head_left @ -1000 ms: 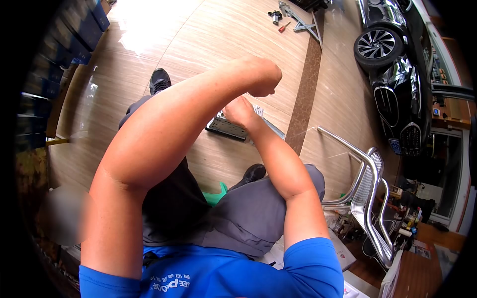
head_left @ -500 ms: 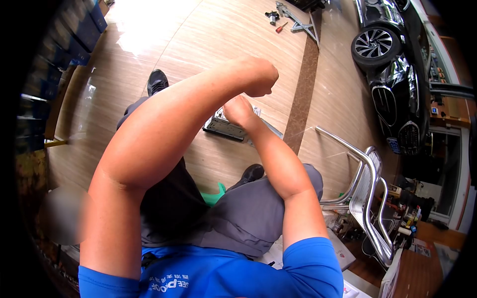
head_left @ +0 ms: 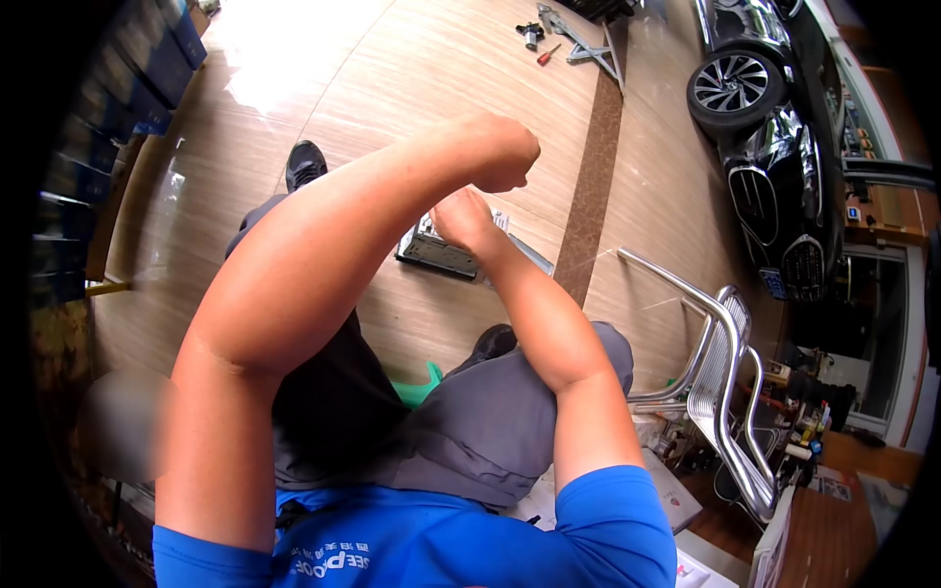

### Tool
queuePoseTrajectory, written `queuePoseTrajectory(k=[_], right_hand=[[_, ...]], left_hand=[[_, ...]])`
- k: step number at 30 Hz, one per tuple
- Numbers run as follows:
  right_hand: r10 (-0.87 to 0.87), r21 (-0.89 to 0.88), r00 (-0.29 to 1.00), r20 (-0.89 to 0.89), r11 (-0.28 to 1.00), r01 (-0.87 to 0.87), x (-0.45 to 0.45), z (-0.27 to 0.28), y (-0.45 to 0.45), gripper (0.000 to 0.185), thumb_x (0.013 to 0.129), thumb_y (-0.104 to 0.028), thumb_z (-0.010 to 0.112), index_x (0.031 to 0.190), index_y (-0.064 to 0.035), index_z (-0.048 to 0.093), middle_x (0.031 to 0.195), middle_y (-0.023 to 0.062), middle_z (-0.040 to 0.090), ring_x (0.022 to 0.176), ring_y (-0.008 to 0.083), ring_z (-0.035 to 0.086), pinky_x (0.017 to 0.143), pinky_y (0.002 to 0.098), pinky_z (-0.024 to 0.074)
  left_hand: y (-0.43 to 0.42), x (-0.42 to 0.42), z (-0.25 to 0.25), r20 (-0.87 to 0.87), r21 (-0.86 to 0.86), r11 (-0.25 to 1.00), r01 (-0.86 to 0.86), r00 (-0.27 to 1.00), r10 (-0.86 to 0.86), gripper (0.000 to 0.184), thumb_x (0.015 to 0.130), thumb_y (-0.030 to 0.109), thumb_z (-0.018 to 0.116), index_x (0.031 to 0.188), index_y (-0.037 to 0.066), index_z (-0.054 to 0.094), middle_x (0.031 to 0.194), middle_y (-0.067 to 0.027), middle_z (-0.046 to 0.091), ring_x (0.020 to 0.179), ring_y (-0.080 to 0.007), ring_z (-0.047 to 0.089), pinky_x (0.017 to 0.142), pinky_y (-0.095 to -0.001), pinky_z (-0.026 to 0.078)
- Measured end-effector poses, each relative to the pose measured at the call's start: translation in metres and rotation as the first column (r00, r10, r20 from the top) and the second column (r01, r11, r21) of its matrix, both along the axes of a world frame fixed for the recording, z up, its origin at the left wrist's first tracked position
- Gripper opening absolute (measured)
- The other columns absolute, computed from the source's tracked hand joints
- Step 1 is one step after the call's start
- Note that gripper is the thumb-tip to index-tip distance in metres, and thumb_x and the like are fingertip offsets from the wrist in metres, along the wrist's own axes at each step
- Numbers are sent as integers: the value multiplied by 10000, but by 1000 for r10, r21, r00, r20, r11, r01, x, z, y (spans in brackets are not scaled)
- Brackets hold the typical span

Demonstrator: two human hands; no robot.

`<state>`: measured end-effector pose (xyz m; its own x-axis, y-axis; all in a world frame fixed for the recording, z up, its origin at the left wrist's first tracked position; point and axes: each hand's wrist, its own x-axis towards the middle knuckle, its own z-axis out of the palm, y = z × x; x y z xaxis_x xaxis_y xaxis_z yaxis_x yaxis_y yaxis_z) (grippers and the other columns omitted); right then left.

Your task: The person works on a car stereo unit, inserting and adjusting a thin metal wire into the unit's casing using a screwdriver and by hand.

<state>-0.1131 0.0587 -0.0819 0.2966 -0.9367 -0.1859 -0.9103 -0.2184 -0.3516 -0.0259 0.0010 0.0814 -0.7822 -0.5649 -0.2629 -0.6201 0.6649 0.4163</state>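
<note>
A boxy metal unit (head_left: 436, 257) with a dark front edge and a white label lies on the floor between my feet, partly covered by my arms. My left hand (head_left: 508, 155) is above and beyond it, with the fingers curled in and turned away; anything inside them is hidden. Lower and closer to the unit, my right hand (head_left: 461, 218) is closed at its top side, overlapping it in view. Whether its fingers grip the unit or some small thing, I cannot tell. A flat grey strip (head_left: 530, 255) extends from the unit's right side.
A red-handled screwdriver (head_left: 549, 55), a small black part (head_left: 530, 36) and a scissor-like metal frame (head_left: 584, 49) lie farther off on the floor. At right stand a metal bench (head_left: 720, 392) and a black car (head_left: 774, 186). Green plastic (head_left: 420, 390) shows between my legs.
The whole view has shifted slightly, so everything appears a little farther left. Both hands keep nearly the same closed pose beside the metal unit.
</note>
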Motion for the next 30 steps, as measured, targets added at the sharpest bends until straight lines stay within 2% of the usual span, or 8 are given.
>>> queuePoseTrajectory(k=[6,9,11,13,15,20,26,30], right_hand=[[57,8,997,59,998,-58,-1,0,0,302,903,-106,474,1174,-73,603,1157,238,624,1086,399,588,915,488,482],[-32,36,998,49,999,30,-1,1,-1,317,897,-85,456,1179,-68,600,1158,242,623,1089,404,585,918,488,478],[10,11,998,64,1000,-11,-4,-6,-1,305,907,-101,463,1178,-69,601,1161,234,625,1089,404,585,913,492,476],[39,-6,997,72,999,-39,-8,-17,-2,299,912,-114,471,1176,-68,602,1161,230,627,1087,404,586,911,491,476],[68,-23,995,80,998,-66,-4,-8,-1,293,916,-126,479,1174,-68,603,1162,225,629,1085,403,588,908,491,476],[-53,55,998,46,997,50,1,9,0,317,915,-104,462,1199,-55,595,1192,240,614,1122,408,568,944,482,462],[25,-1,991,128,1000,-25,-6,-23,-3,344,914,-116,479,1234,-41,580,1234,242,596,1185,386,540,970,463,450],[-61,125,997,50,991,55,5,15,-1,381,900,-79,466,1266,-42,565,1263,249,578,1217,389,516,1020,451,423]], left_hand=[[-1,-1,-2,2,1,1000,1,1000,-1,285,868,233,680,1069,32,660,987,-177,693,977,-362,648,839,-450,514],[0,-2,-3,5,3,1000,-5,1000,5,286,868,231,678,1074,34,660,995,-177,692,985,-360,647,844,-449,514],[1,-2,-2,12,5,1000,-12,1000,12,285,869,231,677,1075,34,659,999,-176,692,989,-359,647,846,-448,514],[1,-2,-2,5,-18,1000,-14,1000,14,238,898,235,652,1011,40,729,1016,-160,707,967,-324,671,828,-420,530],[0,-2,-2,6,-4,1000,-6,1000,6,252,886,235,664,1039,37,694,1006,-170,699,978,-341,659,837,-436,522],[0,-2,-4,0,3,1000,3,1000,-3,269,872,232,675,1051,32,660,988,-181,691,982,-361,648,840,-456,513],[0,-1,0,10,16,1000,-9,1000,9,276,872,242,675,1051,32,661,986,-180,692,978,-363,648,836,-456,514],[0,-2,-1,15,11,1000,-1,1000,1,275,871,240,676,1051,33,661,986,-180,691,974,-364,648,837,-456,513]])
